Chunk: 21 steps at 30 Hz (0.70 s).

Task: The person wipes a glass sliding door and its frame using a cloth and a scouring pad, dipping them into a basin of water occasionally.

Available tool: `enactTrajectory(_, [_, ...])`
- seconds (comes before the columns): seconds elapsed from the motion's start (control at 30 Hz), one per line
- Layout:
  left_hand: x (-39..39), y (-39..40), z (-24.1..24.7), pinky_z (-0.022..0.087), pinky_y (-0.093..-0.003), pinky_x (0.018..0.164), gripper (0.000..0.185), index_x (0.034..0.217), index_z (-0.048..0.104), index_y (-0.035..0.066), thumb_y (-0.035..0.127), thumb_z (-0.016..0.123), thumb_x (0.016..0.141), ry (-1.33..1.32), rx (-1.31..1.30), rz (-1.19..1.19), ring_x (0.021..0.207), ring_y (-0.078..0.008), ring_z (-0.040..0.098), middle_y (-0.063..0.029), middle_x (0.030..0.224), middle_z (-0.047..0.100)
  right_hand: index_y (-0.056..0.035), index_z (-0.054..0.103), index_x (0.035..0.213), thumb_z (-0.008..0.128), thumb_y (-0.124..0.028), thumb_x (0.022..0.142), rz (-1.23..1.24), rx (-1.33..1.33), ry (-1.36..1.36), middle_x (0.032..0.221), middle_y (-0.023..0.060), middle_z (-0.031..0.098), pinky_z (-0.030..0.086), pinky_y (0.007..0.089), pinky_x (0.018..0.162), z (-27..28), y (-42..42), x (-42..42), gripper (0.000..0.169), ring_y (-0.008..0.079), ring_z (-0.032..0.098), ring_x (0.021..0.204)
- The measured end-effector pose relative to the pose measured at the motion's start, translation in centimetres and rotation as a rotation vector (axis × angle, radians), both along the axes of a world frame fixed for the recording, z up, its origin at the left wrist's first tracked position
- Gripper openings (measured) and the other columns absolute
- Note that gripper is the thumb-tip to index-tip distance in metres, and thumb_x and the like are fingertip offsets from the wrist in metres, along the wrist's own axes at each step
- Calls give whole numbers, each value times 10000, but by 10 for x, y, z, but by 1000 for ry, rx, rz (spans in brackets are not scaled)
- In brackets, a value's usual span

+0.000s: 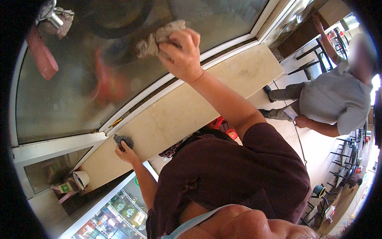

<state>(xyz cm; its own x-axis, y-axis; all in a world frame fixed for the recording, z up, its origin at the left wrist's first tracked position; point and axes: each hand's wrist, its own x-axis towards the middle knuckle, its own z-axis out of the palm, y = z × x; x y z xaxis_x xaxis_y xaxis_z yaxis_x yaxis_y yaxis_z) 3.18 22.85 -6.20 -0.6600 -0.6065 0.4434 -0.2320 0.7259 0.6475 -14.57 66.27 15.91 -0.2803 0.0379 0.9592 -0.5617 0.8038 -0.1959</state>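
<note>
My right hand (pixel 180 55) is raised, its fingers closed around a crumpled greyish cloth (pixel 162 35) at the large glass pane (pixel 65 104). The pane looks hazy, with a blurred red shape behind or reflected in it. Lower down, at the pane's white frame, runs a cream tiled ledge (pixel 149 125). My left hand (pixel 126 154) pinches a dark grey scouring pad (pixel 124 142) over that ledge. Whether the pad touches the ledge, I cannot tell.
A shiny metal fitting (pixel 55 18) and a pink strip (pixel 43 56) are at upper left. A white container (pixel 81 179) stands at the ledge's left end. Below is a lit display case (pixel 119 212). A person in grey (pixel 334 95) stands at right, near black-framed chairs (pixel 316 59).
</note>
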Motion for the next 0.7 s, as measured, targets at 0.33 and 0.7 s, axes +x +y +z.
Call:
enactTrajectory(0.33, [0, -2, -4, 524, -407, 863, 405, 1195, 632, -44, 294, 698, 982, -7, 98, -16, 951, -274, 632, -168, 1104, 644, -107, 703, 889, 750, -44, 696, 186, -31, -408, 1089, 65, 581, 511, 429, 899, -144, -6, 12, 209, 328, 544, 1094])
enactTrajectory(0.7, [-2, 2, 0, 519, -398, 814, 346, 1097, 647, -15, 278, 735, 935, 16, 75, -2, 919, -273, 613, -152, 1039, 621, -88, 736, 992, 753, 45, 649, 383, -175, -579, 1132, 101, 598, 533, 405, 884, -80, 18, 61, 368, 311, 567, 1121])
